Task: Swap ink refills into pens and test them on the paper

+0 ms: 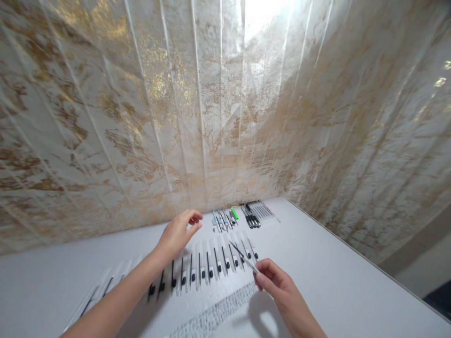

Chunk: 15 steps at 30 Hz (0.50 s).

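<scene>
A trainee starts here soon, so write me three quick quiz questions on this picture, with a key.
1. Which hand holds the slender rod?
2. True or false: the left hand is touching the bright green item.
3. Where does the bright green item lie? A) nearer the person than the row of pen parts; B) beyond that row, toward the wall; C) on top of that row.

Key: 1. The right hand. 2. False. 3. B.

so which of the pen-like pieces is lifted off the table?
The slim piece pinched in the right hand, dark at its far end and pale nearer the hand; those in the long row lie on the table.
</scene>
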Motion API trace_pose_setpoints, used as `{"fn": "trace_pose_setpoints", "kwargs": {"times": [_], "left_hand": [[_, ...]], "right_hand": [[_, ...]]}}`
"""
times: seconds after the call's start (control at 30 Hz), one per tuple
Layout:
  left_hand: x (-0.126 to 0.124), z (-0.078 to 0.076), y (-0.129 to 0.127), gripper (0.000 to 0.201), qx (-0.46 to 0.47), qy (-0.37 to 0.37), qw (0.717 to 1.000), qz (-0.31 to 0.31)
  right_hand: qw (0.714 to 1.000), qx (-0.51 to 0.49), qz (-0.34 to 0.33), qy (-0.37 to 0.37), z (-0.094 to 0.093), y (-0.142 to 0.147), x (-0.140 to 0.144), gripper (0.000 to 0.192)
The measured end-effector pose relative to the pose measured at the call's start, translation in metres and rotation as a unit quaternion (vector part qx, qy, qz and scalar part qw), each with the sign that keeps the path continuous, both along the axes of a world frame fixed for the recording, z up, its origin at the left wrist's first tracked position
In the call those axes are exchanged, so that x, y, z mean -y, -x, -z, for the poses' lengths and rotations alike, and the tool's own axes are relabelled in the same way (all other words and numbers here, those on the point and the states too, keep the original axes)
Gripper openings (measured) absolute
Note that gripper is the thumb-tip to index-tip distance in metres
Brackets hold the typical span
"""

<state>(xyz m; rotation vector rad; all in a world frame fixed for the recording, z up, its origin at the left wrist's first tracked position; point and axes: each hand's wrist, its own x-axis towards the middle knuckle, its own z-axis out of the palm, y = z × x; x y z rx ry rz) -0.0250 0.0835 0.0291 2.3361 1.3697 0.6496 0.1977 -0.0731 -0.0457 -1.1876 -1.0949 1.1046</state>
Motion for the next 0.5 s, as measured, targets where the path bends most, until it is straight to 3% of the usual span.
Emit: {"fn": "trace_pose_setpoints", "kwargs": {"times": [0.1,0.23,0.37,0.5], "left_hand": [[-0.030,0.030,-0.023,0.013,-0.074,0.023,0.997,-0.021],[-0.049,0.063,-0.053,0.021,-0.138,0.042,0.987,-0.071],[-0.058,0.070,-0.062,0.020,-0.162,0.056,0.981,-0.088],[-0.054,0.066,-0.047,0.018,-0.149,0.048,0.984,-0.081]], "right_hand": [[0.995,-0.097,0.017,0.016,0.000,-0.001,-0.003,0.032],[0.991,-0.130,0.004,0.015,0.003,0.003,-0.005,0.038],[0.992,-0.125,0.006,0.015,0.008,0.001,-0.007,0.041],[0.993,-0.113,0.018,0.009,0.008,-0.002,-0.008,0.038]]}}
